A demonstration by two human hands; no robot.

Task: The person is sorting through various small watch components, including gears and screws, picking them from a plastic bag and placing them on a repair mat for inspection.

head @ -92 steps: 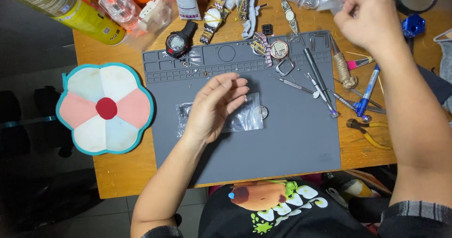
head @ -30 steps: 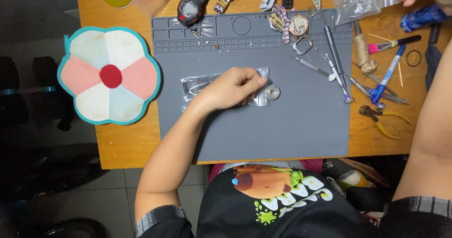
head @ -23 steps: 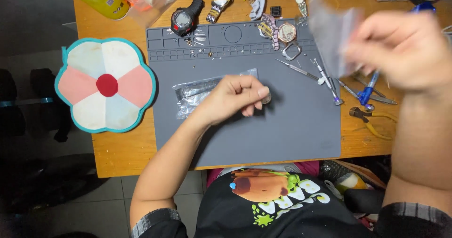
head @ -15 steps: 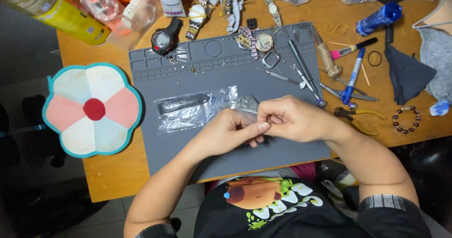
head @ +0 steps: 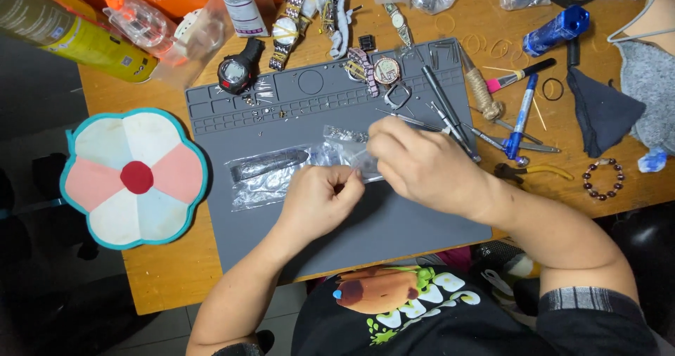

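Over the grey mat on the desk, the left hand and right hand pinched a small clear plastic bag between closed fingertips.

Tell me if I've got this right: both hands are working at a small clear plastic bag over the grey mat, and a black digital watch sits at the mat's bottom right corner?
Not quite. The black digital watch sits at the top left corner of the grey mat, not the bottom right, as the head view shows. The rest holds: the left hand and right hand meet at a small clear plastic bag over the mat.
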